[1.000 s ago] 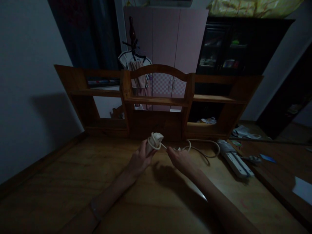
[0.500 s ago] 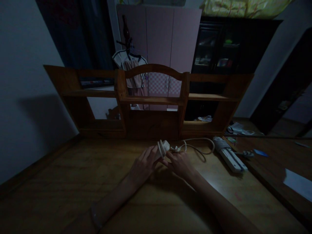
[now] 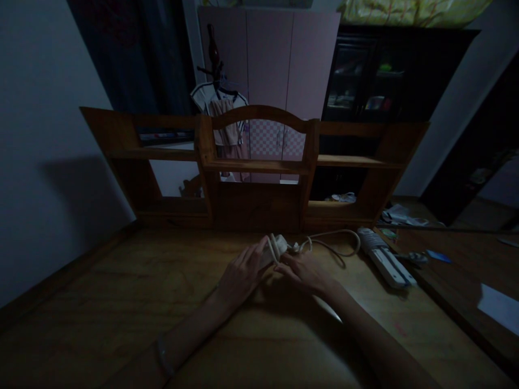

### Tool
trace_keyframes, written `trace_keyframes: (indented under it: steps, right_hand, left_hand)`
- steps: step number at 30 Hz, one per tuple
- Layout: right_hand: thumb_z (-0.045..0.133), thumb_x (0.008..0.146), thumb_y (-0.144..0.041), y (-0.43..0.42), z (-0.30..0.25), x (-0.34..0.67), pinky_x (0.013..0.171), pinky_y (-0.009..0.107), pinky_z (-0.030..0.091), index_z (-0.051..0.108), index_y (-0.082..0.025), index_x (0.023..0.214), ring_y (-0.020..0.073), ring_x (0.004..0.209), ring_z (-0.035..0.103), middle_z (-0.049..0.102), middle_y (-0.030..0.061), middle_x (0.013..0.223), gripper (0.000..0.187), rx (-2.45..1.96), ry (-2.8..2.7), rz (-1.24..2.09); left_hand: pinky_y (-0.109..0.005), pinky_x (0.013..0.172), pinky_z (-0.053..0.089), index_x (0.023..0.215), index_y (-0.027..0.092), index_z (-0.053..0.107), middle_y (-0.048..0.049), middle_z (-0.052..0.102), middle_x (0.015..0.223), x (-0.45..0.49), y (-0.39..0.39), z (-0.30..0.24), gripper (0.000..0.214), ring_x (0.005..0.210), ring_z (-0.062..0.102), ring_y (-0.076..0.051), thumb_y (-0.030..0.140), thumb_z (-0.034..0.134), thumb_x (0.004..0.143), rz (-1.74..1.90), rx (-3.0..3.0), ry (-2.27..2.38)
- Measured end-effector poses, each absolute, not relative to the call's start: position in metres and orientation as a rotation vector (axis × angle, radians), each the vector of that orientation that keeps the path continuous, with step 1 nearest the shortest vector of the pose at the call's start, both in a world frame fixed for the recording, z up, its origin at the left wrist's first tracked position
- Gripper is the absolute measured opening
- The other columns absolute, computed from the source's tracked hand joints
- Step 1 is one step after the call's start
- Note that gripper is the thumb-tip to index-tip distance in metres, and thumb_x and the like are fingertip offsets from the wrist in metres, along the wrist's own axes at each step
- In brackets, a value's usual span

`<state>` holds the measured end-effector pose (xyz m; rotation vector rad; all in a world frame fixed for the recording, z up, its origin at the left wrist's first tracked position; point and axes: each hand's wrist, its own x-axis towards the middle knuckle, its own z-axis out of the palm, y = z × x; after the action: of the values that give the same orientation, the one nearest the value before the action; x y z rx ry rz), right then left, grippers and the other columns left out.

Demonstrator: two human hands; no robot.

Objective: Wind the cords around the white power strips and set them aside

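Note:
My left hand (image 3: 242, 271) is wrapped round a white power strip (image 3: 280, 244), tilted above the wooden desk (image 3: 194, 324). A few turns of pale cord (image 3: 272, 247) go round the strip by my left fingertips. My right hand (image 3: 305, 271) is closed against the strip's near right side, with its fingers on the cord; the exact grip is partly hidden. From there a loose loop of cord (image 3: 336, 232) runs out over the desk to the right. Another white power strip (image 3: 391, 267), its own cord wound round the far end, lies on the desk further right.
A wooden shelf rack (image 3: 255, 208) stands along the desk's back edge. White wall (image 3: 73, 216) borders the left side. On the darker surface at right are a plug (image 3: 417, 258), a blue card (image 3: 438, 255) and a white sheet of paper (image 3: 500, 305). The room is dim.
The whole scene has shifted slightly to the right as the camera turned. My right fingers have moved a little along the cord beside the power strip; the left hand keeps its hold.

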<state>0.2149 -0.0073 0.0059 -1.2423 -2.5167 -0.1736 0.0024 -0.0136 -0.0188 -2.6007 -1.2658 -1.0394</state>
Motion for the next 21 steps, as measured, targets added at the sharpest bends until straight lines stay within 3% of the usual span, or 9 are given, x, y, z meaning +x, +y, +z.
trace_keyframes:
  steps: [8, 13, 21]
  right_hand:
    - [0.034, 0.094, -0.059, -0.006, 0.0, 0.209, 0.056, 0.023, 0.029, 0.064, -0.017, 0.072, 0.0123, 0.057, 0.055, 0.062, 0.0023, 0.063, 0.056, -1.244, -2.349, 0.18]
    - [0.035, 0.094, -0.058, -0.005, 0.001, 0.209, 0.054, 0.024, 0.026, 0.062, -0.016, 0.063, 0.0101, 0.051, 0.05, 0.059, 0.0018, 0.056, 0.059, -1.213, -2.32, 0.205]
    - [0.029, 0.096, -0.058, -0.005, -0.01, 0.204, 0.053, 0.025, 0.026, 0.063, -0.016, 0.058, 0.0104, 0.048, 0.05, 0.059, 0.0027, 0.052, 0.066, -1.28, -2.37, 0.194]
  left_hand:
    - [-0.037, 0.095, 0.046, 0.147, 0.024, 0.013, -0.0114, 0.049, 0.134, 0.003, -0.012, -0.01, 0.063, 0.116, 0.053, -0.024, 0.034, 0.045, 0.093, -0.992, -2.616, -1.308]
    - [-0.036, 0.094, 0.047, 0.147, 0.023, 0.014, -0.0114, 0.052, 0.131, 0.003, -0.007, -0.015, 0.064, 0.114, 0.056, -0.023, 0.038, 0.045, 0.093, -0.961, -2.592, -1.324]
    - [-0.037, 0.095, 0.045, 0.138, 0.021, 0.034, -0.0118, 0.052, 0.132, -0.017, 0.006, -0.014, 0.057, 0.115, 0.055, -0.024, 0.035, 0.056, 0.087, -0.784, -2.861, -1.195]
